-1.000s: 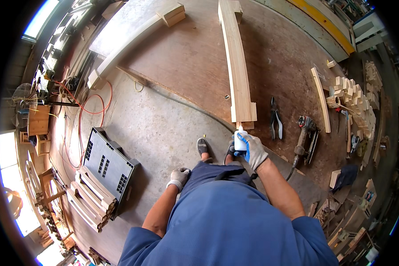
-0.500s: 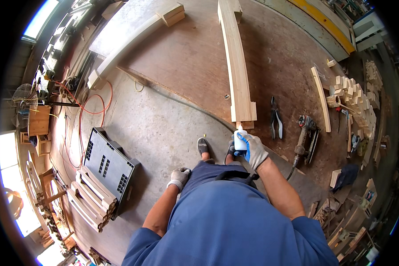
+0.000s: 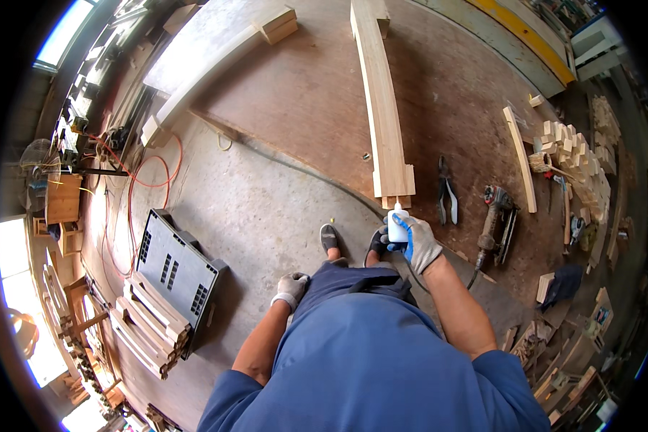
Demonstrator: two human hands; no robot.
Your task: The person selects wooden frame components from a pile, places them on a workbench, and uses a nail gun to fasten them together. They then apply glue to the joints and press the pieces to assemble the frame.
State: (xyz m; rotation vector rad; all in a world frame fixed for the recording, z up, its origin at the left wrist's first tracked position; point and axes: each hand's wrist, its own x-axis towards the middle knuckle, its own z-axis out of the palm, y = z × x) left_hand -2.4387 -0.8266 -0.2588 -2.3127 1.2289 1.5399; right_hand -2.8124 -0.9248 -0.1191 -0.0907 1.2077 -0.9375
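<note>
My right hand (image 3: 419,241), in a grey glove with blue on it, is wrapped round a small white squeeze bottle (image 3: 398,227). The bottle stands upright in the view, and its narrow tip meets the near end of a pale wooden beam (image 3: 387,137). That beam lies lengthwise on the brown worktop (image 3: 302,93), its end block at the table's near edge. By my left thigh hangs my gloved left hand (image 3: 292,286), fingers curled in, with nothing seen in it.
Pliers (image 3: 447,193) and a corded power tool (image 3: 495,223) lie right of the beam. Farther right are a wood strip (image 3: 520,158) and stacked wood blocks (image 3: 572,155). A second beam (image 3: 209,72) lies far left. A grey plastic crate (image 3: 176,263) and slats (image 3: 147,324) stand on the floor.
My right hand has shifted slightly right with the bottle, so its tip is at another spot along the beam's end. My left hand stays at my thigh.
</note>
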